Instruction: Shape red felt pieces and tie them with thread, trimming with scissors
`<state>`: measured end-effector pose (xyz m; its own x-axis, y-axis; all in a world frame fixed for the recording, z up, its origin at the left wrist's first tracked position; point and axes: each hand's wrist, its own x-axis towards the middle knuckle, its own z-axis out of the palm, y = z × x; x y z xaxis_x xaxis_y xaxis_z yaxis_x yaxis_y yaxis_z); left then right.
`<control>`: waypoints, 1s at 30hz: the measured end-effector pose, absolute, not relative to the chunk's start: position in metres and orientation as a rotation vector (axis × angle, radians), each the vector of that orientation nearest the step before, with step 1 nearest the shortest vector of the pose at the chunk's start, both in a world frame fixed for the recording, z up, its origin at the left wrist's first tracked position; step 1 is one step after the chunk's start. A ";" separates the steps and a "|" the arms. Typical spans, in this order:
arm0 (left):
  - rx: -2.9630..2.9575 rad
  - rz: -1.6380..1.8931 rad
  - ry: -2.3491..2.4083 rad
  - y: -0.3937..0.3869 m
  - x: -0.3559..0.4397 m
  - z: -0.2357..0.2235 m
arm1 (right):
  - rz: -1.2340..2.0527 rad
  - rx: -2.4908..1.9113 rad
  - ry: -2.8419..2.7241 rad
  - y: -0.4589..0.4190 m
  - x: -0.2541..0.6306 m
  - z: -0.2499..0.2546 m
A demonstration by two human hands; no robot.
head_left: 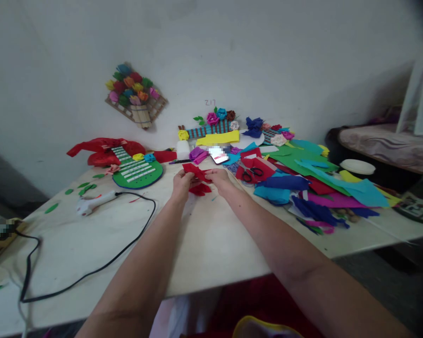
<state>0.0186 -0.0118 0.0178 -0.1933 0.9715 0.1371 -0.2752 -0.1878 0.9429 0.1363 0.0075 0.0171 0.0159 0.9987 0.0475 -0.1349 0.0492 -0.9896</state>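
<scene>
Between my two hands, above the middle of the table, is a piece of red crepe paper (194, 172). My left hand (182, 184) pinches its left side, and my right hand (217, 179) grips its right end with the fingertips. Just below them lie some red paper pieces (200, 189), partly hidden by the fingers. A phone (218, 155) with a lit screen rests behind the hands. To the right, black-handled scissors (252, 174) lie on red paper. On the left sits a green guitar-shaped board (138, 174) with white strips and paper flowers.
A glue gun (95, 203) lies at left, its black cord (127, 246) looping across the table (218, 244). Coloured paper sheets (303, 159) pile up at right, near a white lid-like disc (357, 166). Paper flowers (130, 87) hang on the wall.
</scene>
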 end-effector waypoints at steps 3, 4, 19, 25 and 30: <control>1.040 1.591 1.016 -0.012 0.018 0.017 | 1.268 -1.109 -1.068 0.005 0.135 0.019; 1.046 1.595 1.019 -0.012 0.018 0.017 | 1.273 -1.099 -1.079 0.005 0.136 0.019; 1.114 1.567 1.114 -0.012 0.017 0.016 | 1.256 -1.007 -1.347 0.005 0.144 0.018; 1.144 1.525 1.164 -0.013 0.020 0.018 | 1.143 -1.005 -1.468 0.014 0.141 0.009; 1.135 1.483 1.197 -0.014 0.023 0.019 | 0.894 -1.105 -1.593 0.019 0.144 0.006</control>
